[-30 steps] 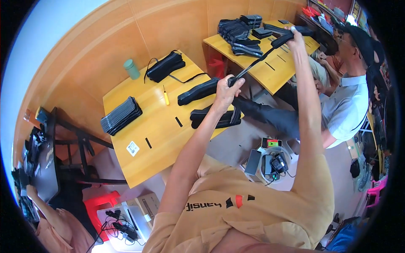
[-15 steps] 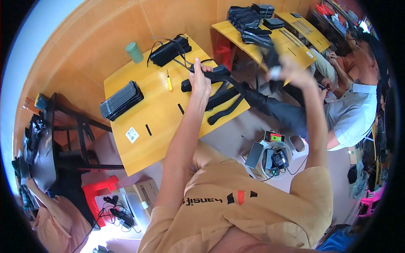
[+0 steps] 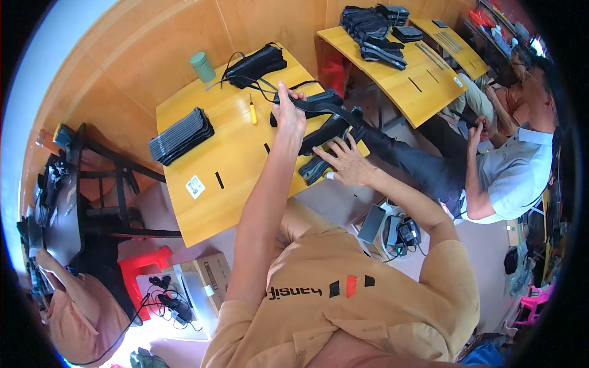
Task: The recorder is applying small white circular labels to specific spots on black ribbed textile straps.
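The black strap (image 3: 319,109) is a long, flat, dark band of fabric that runs from our left hand (image 3: 288,113) rightward over the far right corner of the yellow table (image 3: 233,165). Our left hand is clenched around its left end, held just above the tabletop. Our right hand (image 3: 346,161) lies open, fingers spread, pressing flat on more black pieces (image 3: 325,150) at the table's right edge; it grasps nothing. These pieces hang partly over that edge.

Outward from the hands, a small yellow-handled tool (image 3: 252,114) lies just left of our left hand. Behind it sits a bundle of black straps with cords (image 3: 254,64), and beside that a green cup (image 3: 202,66). A stack of black flat pieces (image 3: 180,135) rests near the table's left edge, well apart from our hands. The middle and near part of the table lie bare but for a small white label (image 3: 195,186).

To the right, a seated person (image 3: 509,178) is close to the table's corner.
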Motion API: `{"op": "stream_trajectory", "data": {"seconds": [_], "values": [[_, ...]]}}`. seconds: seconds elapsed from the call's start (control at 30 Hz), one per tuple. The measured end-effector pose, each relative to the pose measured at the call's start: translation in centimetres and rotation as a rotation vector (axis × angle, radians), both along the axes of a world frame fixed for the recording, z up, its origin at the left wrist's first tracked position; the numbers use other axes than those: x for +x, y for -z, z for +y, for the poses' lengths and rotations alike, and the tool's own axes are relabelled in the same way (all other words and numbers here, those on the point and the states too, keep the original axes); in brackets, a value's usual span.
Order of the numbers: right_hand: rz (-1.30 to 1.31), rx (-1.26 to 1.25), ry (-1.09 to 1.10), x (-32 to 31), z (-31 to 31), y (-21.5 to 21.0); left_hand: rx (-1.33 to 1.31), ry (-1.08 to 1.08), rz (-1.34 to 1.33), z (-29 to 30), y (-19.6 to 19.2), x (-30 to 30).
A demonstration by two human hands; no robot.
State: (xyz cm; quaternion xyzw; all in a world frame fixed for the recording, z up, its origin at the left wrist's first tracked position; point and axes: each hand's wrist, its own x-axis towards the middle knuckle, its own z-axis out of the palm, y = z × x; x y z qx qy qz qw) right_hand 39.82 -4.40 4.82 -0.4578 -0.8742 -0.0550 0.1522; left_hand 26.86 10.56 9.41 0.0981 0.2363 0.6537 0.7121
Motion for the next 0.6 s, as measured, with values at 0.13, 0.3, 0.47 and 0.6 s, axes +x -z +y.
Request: {"op": "stream_trajectory", "data": {"seconds": [0.13,0.3,0.47,0.6], "values": [[0.006,0.002,-0.027,-0.2,0.8,0.8,-0.044,-0.027,-0.033,0.2,0.8,0.1],[0.142,0.036,-0.070,-0.9,-0.3,-0.7,-0.084,-0.065,-0.056,1.0,2.0,-0.5],[0.143,0.009,-0.099,-0.3,2.0,-1.5,-0.080,-0.047,-0.021,-0.1,1.3,0.2],[0.128,0.107,-0.005,-1.5,3.9,0.7,0.010,-0.110,0.077,-1.0,0.1,0.9]]}}
